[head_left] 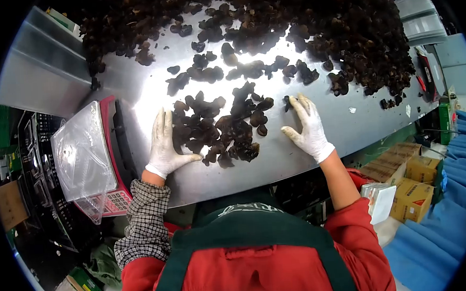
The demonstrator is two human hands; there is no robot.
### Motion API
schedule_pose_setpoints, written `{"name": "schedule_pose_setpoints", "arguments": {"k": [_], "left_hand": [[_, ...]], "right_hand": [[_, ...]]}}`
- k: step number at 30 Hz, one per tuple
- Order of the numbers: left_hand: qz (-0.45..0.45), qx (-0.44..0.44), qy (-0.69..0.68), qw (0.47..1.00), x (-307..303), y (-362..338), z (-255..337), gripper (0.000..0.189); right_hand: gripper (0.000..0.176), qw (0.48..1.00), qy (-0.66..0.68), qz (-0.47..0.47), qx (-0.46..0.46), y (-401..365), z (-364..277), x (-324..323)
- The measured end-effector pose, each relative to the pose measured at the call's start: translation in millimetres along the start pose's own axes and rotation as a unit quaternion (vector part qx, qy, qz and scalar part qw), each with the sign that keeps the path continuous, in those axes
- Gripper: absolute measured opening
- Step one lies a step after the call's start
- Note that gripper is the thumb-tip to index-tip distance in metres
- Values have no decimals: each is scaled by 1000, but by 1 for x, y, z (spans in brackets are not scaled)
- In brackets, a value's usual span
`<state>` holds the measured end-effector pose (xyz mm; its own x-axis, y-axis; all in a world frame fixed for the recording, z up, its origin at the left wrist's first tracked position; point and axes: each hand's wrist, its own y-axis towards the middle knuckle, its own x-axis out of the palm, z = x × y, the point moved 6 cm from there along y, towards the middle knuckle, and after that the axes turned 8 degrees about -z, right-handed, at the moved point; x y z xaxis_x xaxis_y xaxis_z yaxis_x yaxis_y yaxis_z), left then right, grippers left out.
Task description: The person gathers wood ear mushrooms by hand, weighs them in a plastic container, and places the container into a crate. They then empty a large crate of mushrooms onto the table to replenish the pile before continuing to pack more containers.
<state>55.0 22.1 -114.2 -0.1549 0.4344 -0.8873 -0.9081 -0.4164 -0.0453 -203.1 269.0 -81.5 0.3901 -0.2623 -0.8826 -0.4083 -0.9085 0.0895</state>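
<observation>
Dark brown, ear-shaped dried pieces that look like black fungus (237,129) lie in a loose cluster on the metal table (277,167), between my two hands. My left hand (166,144), in a white glove, rests flat at the cluster's left edge, thumb pointing right beside the lowest pieces. On the right, my right hand (307,127), also gloved in white, has its thumb spread from its fingers. One small dark piece (287,104) sits against its fingertips. Neither hand is closed around anything.
A large heap of the same fungus (365,41) covers the table's far side and right. At left stands a pink-and-silver scale (84,149) with a keypad. A metal box (41,61) is behind it. Cardboard boxes (412,198) and blue cloth (436,240) lie at lower right.
</observation>
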Motion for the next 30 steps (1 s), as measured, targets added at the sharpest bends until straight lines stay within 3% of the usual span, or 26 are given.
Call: {"name": "schedule_pose_setpoints", "arguments": {"k": [2,5,8,11,12,13,15,17,18,19,21,22,23,25,28,30], "left_hand": [[14,7,-3,1000,-10,-3,2,145],[36,-21,-28,999,-7,-8,-10,144],[39,-28,-27,998,4,-11,-8,143],[54,-45,-48,996,3,-16,-6,142],[63,-44,-55,996,2,-20,-5,142],[70,-42,-63,995,2,-22,-4,142],[72,-38,-64,995,2,-26,-3,140],[74,-38,-66,994,0,-29,-6,139],[76,-26,-63,995,-1,-31,-8,138],[75,-26,-63,995,-3,-32,-11,138],[73,-31,-67,995,-3,-36,-14,139],[64,-29,-64,996,-2,-38,-14,139],[56,-27,-61,996,-2,-38,-13,140],[43,-21,-49,998,-1,-34,-12,141],[28,-15,-21,999,2,-21,-8,143],[14,-27,-9,1000,2,-7,-9,144]], "right_hand": [[54,998,-5,7,-67,1,-26,4],[40,992,29,-74,-96,-18,-66,41],[36,997,31,-34,-65,-14,-82,58],[30,986,165,1,-16,-15,-67,54],[22,918,372,-47,128,-20,-52,63],[13,837,518,-37,170,-25,-47,58],[12,807,552,-43,206,-29,-36,39],[13,879,424,-84,203,-45,-21,11],[12,875,414,-112,223,-63,-15,-8],[14,906,318,-153,235,-84,-2,-26],[21,890,139,-280,332,-140,37,-47],[28,930,-21,-243,276,-160,47,-61],[38,922,-144,-206,296,-173,59,-70],[49,961,19,-69,268,-151,55,-71],[74,988,-7,-36,153,-76,17,-45],[86,996,-10,-11,84,-32,24,-14]]}}
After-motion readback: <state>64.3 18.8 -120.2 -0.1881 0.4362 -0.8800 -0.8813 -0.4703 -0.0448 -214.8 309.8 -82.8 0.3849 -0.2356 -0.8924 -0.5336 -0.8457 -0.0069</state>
